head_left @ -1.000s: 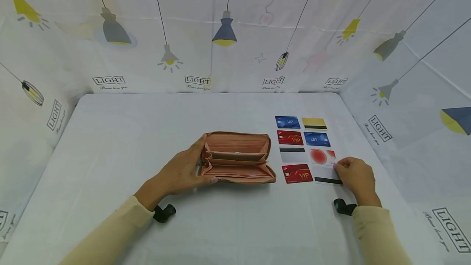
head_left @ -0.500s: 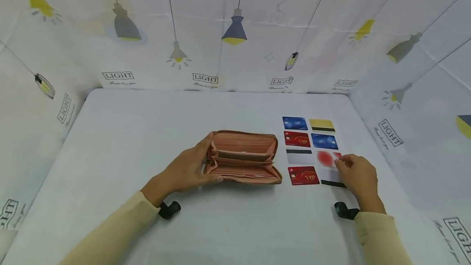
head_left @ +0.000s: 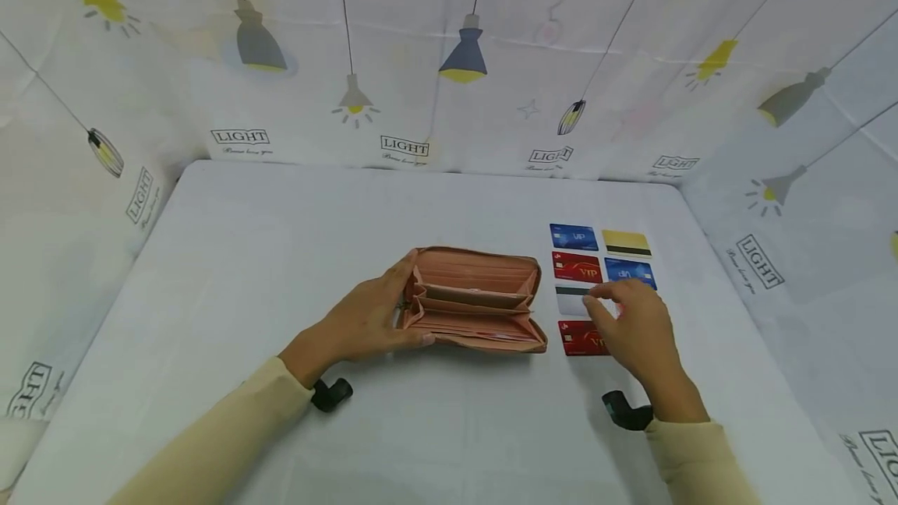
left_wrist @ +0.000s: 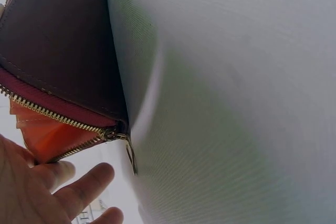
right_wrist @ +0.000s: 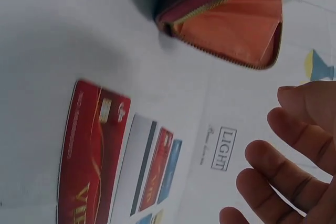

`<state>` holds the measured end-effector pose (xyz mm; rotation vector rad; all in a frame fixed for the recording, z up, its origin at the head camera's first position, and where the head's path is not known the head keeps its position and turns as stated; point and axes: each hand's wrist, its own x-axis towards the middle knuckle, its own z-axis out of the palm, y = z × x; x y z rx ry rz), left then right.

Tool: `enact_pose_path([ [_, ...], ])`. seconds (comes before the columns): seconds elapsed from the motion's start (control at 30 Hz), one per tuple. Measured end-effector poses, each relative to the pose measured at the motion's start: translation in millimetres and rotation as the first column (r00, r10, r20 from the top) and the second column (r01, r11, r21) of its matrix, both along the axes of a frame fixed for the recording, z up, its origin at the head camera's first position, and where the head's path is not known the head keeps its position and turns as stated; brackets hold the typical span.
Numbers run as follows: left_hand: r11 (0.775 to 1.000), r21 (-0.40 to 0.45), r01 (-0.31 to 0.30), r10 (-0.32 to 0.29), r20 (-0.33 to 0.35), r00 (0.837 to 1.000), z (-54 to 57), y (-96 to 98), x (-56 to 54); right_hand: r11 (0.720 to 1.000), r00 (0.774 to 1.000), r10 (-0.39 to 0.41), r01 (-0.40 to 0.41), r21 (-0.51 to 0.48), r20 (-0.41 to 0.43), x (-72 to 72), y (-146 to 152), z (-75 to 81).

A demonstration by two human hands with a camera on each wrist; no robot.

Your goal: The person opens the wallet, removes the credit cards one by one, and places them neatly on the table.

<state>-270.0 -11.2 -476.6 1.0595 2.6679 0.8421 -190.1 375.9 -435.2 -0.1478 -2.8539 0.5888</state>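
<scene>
An unzipped salmon-pink zip-around wallet (head_left: 477,277) lies mid-table, its pleated compartments facing up. My left hand (head_left: 358,326) grips its left end, thumb along the near edge and fingers at the far left corner. The left wrist view shows the wallet's dark outer side (left_wrist: 58,40) and brass zip. My right hand (head_left: 638,326) hovers over the cards, fingers bent loosely. Nothing shows between thumb and fingers in the right wrist view. Beneath or beside it lie a silver striped card (head_left: 570,301) and a red VIP card (head_left: 578,338); the hand hides other cards.
Farther back in the two card columns lie a blue VIP card (head_left: 574,237), a gold striped card (head_left: 627,244), another red VIP card (head_left: 577,266) and an upside-down blue card (head_left: 630,270). Lamp-printed white sheets (head_left: 407,37) hang behind the white table (head_left: 316,217).
My right hand has left the right-column cards and moved left toward the wallet, over the silver card. My left hand keeps its hold on the wallet. The head view has shifted slightly.
</scene>
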Motion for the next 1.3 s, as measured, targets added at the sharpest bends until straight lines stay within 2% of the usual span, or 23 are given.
enact_pose_path([
  [0.17, 1.0, -0.008, -0.005, 0.005, 0.001, 1.0, 1.4, 1.5, -0.4, 0.988, 0.987, 0.156, -0.156, -0.012, -0.035, 1.4, -27.1, 2.1],
  [0.33, 1.0, -0.019, -0.008, 0.008, 0.028, 1.0, 2.3, 1.2, 0.6, 0.951, 0.951, 0.308, -0.308, -0.022, -0.027, 2.4, -49.4, 4.3],
  [0.43, 1.0, -0.019, -0.011, 0.012, 0.026, 1.0, 1.7, 0.9, 0.8, 0.93, 0.929, 0.369, -0.369, -0.005, 0.012, 1.9, -57.6, 7.1],
  [0.67, 1.0, -0.009, -0.018, 0.018, 0.031, 0.999, 0.0, 1.2, 0.9, 0.886, 0.89, 0.434, -0.45, 0.111, 0.141, -3.4, -63.8, 12.2],
  [0.87, 1.0, -0.017, -0.019, 0.019, 0.049, 0.999, -0.6, 2.3, 2.0, 0.843, 0.871, 0.454, -0.488, 0.227, 0.188, -7.3, -65.7, 14.5],
  [0.93, 1.0, -0.017, -0.015, 0.016, 0.049, 0.999, -0.7, 2.4, 2.3, 0.83, 0.867, 0.465, -0.497, 0.252, 0.181, -7.7, -65.7, 14.3],
  [1.07, 1.0, -0.019, -0.012, 0.013, 0.042, 0.999, -1.0, 2.8, 1.7, 0.787, 0.846, 0.516, -0.53, 0.315, 0.134, -7.7, -66.5, 12.4],
  [1.3, 1.0, -0.017, -0.023, 0.024, 0.046, 0.999, 0.7, 2.7, 2.4, 0.702, 0.78, 0.626, -0.567, 0.432, 0.006, -7.4, -73.7, 5.8],
])
